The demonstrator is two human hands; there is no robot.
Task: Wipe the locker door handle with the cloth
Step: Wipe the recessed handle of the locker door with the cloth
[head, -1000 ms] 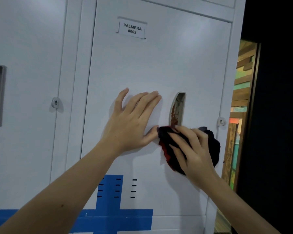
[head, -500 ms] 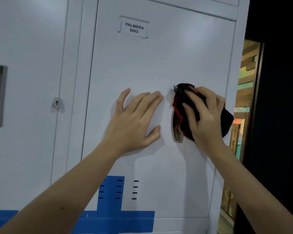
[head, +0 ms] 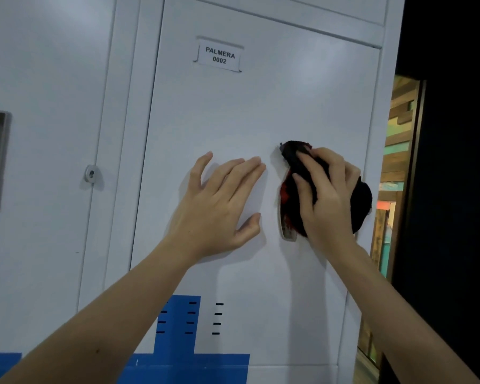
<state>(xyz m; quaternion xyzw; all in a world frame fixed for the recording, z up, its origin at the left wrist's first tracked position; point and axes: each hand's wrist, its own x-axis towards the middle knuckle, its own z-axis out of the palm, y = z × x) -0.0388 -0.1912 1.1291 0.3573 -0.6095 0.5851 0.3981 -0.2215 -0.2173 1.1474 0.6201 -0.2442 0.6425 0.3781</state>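
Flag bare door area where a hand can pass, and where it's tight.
Free: the door panel between the label and the left hand; also the patch between the forearms, above the vent slots. Tight: the strip between that hand's fingertips and the cloth, which the right hand holds on the handle.

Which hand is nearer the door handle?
Right. The right hand holds the cloth against the handle; the left hand lies flat on the door to its left, not touching it.
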